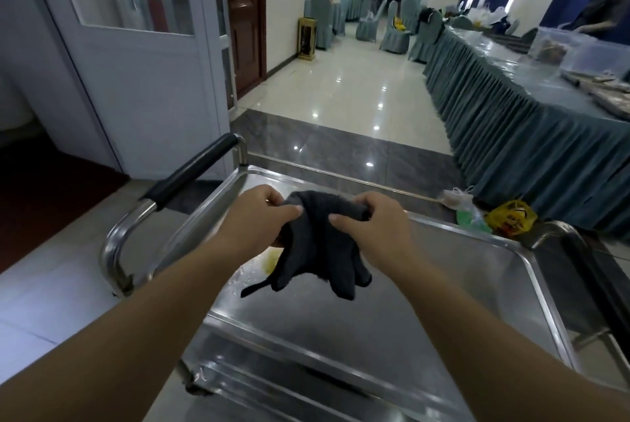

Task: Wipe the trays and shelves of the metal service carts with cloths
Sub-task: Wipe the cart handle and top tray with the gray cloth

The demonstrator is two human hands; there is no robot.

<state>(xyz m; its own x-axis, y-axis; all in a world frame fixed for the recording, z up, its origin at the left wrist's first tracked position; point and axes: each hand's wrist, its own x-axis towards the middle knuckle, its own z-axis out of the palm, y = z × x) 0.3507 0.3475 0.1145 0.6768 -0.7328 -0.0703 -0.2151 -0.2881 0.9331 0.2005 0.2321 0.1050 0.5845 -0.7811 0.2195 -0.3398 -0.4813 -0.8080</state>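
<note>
A dark grey cloth hangs above the top tray of a stainless steel service cart. My left hand pinches the cloth's upper left edge and my right hand grips its upper right edge, so the cloth droops between them. A yellowish smear with wet droplets lies on the tray just under the cloth's left side. A lower shelf shows beneath the tray's near rim.
The cart's black-padded handle stands at the left and a second metal handle at the right. Plastic bags lie on the floor beyond the cart. A long skirted table runs along the right; a white door stands left.
</note>
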